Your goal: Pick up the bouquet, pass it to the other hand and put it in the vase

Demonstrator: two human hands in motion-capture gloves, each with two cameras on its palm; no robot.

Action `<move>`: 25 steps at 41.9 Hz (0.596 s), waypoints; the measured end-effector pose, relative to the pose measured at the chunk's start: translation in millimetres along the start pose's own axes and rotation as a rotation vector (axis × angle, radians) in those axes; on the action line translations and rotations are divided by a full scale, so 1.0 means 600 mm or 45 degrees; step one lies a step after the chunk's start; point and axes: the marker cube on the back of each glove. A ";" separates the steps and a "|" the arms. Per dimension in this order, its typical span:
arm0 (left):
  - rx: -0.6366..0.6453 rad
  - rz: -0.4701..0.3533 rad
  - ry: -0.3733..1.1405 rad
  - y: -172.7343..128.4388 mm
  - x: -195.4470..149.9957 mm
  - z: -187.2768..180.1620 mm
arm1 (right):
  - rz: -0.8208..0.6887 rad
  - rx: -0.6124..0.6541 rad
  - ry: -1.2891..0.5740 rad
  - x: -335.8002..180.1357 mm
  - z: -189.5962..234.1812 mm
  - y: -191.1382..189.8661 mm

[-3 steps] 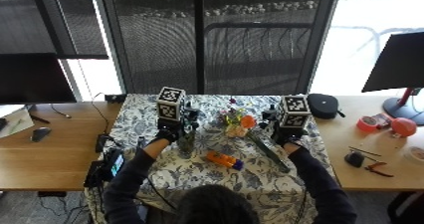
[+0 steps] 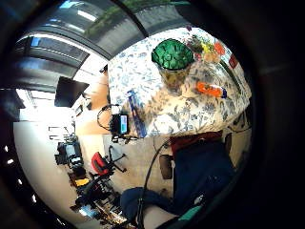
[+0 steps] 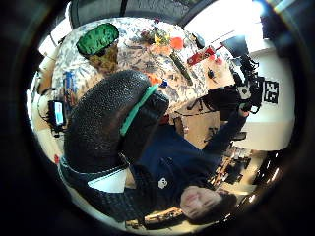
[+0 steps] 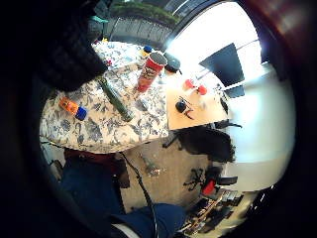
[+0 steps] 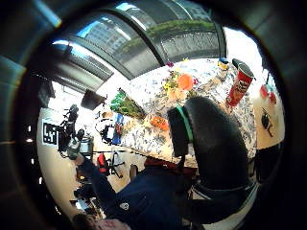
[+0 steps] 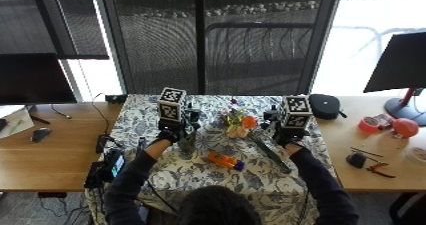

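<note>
The bouquet (image 6: 247,130) lies on the table (image 6: 266,177) at its centre, the vase (image 6: 187,141) at its 9 o'clock. Left hand (image 6: 169,134) and right hand (image 6: 287,137) hover; their fingers cannot be made out.

Bouquet (image 5: 178,82) lies on the tablecloth (image 5: 144,132) (red can (image 5: 238,88) nearby)

Floral tablecloth (image 6: 200,177) is covering the middle table, with an orange bottle (image 6: 225,160) lying on it near the front. A red chips can (image 4: 150,72) is standing on the cloth too. Wooden desks are sitting on both sides: a monitor (image 6: 33,80) and mouse (image 6: 40,134) on one, a black pouch (image 6: 325,106), tape roll (image 6: 368,124) and pliers (image 6: 379,169) on the other.
</note>
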 end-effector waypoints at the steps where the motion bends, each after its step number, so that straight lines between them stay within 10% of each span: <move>1: -0.005 0.022 -0.075 0.009 0.015 -0.009 | -0.002 -0.004 0.089 0.004 -0.016 0.004; 25: -0.017 0.092 -0.117 -0.004 0.033 0.010 | 0.013 -0.053 0.150 -0.002 -0.009 0.008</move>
